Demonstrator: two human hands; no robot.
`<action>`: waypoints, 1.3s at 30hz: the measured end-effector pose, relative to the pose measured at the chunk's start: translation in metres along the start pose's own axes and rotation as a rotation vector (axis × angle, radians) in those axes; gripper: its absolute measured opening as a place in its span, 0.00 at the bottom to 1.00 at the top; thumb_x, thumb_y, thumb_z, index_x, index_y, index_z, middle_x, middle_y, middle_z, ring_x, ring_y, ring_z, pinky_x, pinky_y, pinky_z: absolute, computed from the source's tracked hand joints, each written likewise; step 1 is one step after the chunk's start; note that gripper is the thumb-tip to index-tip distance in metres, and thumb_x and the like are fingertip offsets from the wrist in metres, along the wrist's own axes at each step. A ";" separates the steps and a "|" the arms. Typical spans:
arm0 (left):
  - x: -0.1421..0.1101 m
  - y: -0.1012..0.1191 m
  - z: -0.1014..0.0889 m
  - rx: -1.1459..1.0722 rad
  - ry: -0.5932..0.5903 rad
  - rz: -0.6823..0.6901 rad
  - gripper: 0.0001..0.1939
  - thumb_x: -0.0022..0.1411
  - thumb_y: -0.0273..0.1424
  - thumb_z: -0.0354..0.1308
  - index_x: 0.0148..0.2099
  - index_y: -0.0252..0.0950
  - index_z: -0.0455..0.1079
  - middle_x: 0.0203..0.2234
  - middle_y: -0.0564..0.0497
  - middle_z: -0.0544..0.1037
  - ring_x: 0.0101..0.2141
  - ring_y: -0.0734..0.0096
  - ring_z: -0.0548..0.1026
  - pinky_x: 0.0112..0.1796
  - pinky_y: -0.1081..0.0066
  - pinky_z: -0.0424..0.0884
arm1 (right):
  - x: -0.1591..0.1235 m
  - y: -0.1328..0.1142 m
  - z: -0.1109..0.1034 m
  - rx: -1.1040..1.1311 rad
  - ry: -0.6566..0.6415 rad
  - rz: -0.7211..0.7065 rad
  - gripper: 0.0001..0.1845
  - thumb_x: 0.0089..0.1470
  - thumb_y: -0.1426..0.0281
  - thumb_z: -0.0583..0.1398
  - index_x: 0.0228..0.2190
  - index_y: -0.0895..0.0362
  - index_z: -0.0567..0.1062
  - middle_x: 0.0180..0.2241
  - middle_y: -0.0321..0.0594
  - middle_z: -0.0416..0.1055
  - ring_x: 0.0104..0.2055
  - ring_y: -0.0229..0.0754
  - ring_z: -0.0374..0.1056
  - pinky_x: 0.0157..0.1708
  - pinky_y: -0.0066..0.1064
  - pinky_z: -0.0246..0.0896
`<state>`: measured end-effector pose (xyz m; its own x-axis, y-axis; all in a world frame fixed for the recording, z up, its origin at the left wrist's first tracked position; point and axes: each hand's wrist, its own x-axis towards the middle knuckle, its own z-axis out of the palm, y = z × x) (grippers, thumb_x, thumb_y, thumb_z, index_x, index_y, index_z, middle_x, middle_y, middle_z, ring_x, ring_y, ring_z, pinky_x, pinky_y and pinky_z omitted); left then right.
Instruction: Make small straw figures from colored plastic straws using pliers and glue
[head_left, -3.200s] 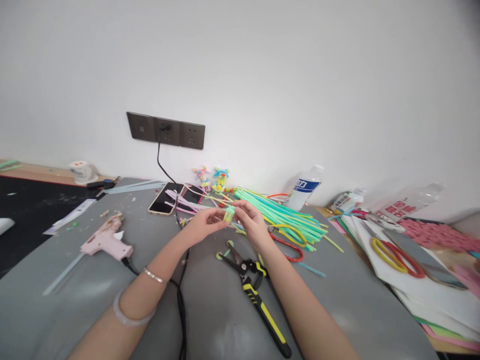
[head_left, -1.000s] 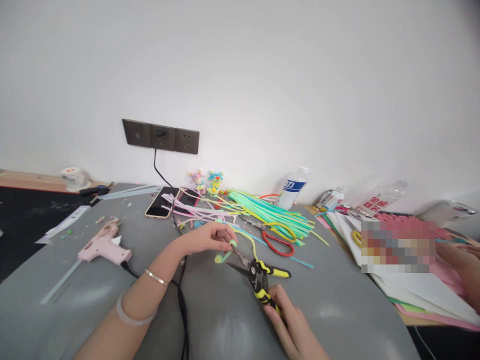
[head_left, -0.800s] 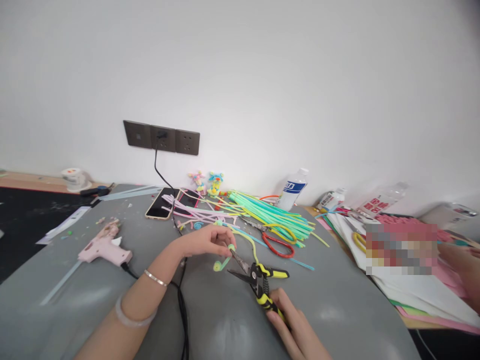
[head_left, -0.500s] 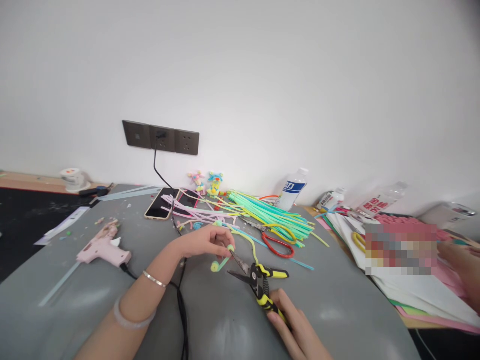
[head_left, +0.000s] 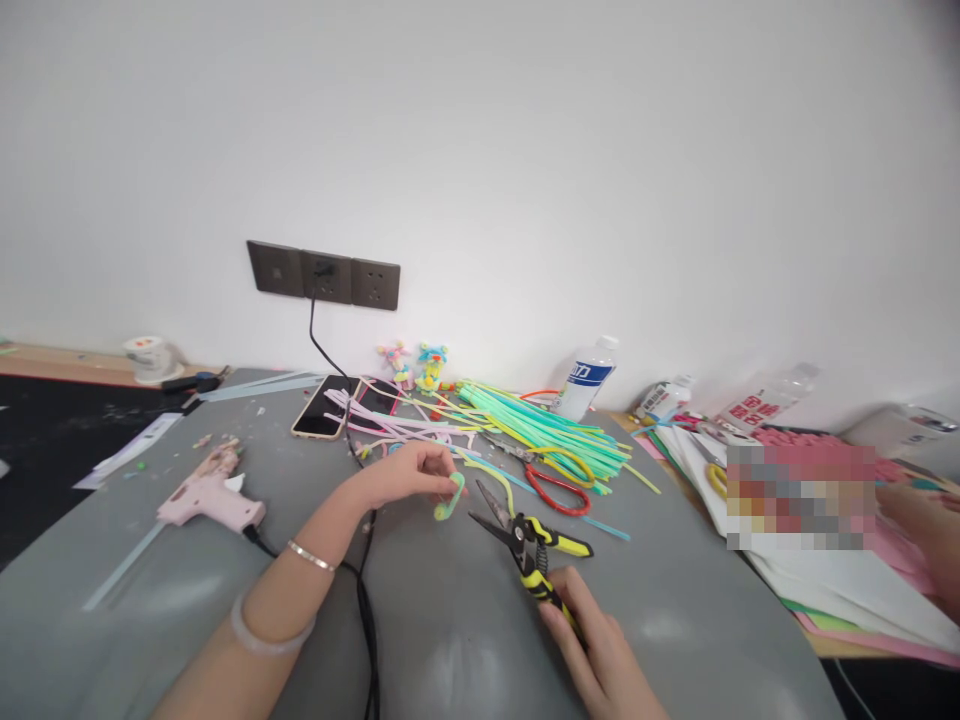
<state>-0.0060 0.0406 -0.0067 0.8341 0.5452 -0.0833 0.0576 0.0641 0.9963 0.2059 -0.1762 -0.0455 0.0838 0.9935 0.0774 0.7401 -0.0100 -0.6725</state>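
My left hand pinches a short curled piece of green and yellow pipe cleaner just above the grey table cover. My right hand grips the yellow and black handles of a pair of cutting pliers. The pliers' jaws stand apart and point up-left, a little to the right of the curled piece and not touching it. A longer yellow-green pipe cleaner lies bent on the cover behind the jaws.
A pink glue gun lies at the left, its black cord crossing under my left arm. Phones, a pile of green pipe cleaners, red and yellow scissors, bottles and paper sheets lie behind and right. Another person's hand shows at the far right.
Both hands first worked the curled piece together. Then my right hand took up the pliers and brought the jaws to the pipe cleaner. Now the curled piece is away from the jaws, in my left hand.
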 end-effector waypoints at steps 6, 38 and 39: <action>-0.002 0.004 0.000 -0.066 0.074 -0.013 0.20 0.50 0.40 0.69 0.29 0.35 0.61 0.31 0.45 0.82 0.30 0.70 0.78 0.31 0.71 0.70 | 0.007 -0.006 -0.008 -0.069 0.027 -0.026 0.14 0.63 0.57 0.49 0.30 0.51 0.62 0.24 0.34 0.69 0.23 0.38 0.67 0.25 0.24 0.61; 0.001 -0.004 0.002 -0.003 -0.014 -0.174 0.22 0.54 0.40 0.66 0.48 0.32 0.72 0.38 0.45 0.79 0.39 0.70 0.76 0.44 0.67 0.70 | 0.029 0.005 0.016 -0.212 0.286 -0.024 0.12 0.61 0.60 0.55 0.30 0.53 0.64 0.31 0.37 0.65 0.30 0.41 0.65 0.32 0.29 0.61; 0.002 -0.004 0.002 0.014 -0.009 -0.167 0.22 0.54 0.40 0.66 0.47 0.32 0.73 0.37 0.47 0.78 0.38 0.71 0.76 0.45 0.67 0.70 | 0.029 0.005 0.016 -0.210 0.284 -0.023 0.12 0.61 0.60 0.55 0.30 0.54 0.64 0.31 0.37 0.65 0.31 0.41 0.65 0.32 0.29 0.61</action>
<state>-0.0041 0.0399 -0.0107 0.8172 0.5205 -0.2476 0.2035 0.1414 0.9688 0.2013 -0.1460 -0.0584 0.2264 0.9226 0.3123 0.8624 -0.0409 -0.5045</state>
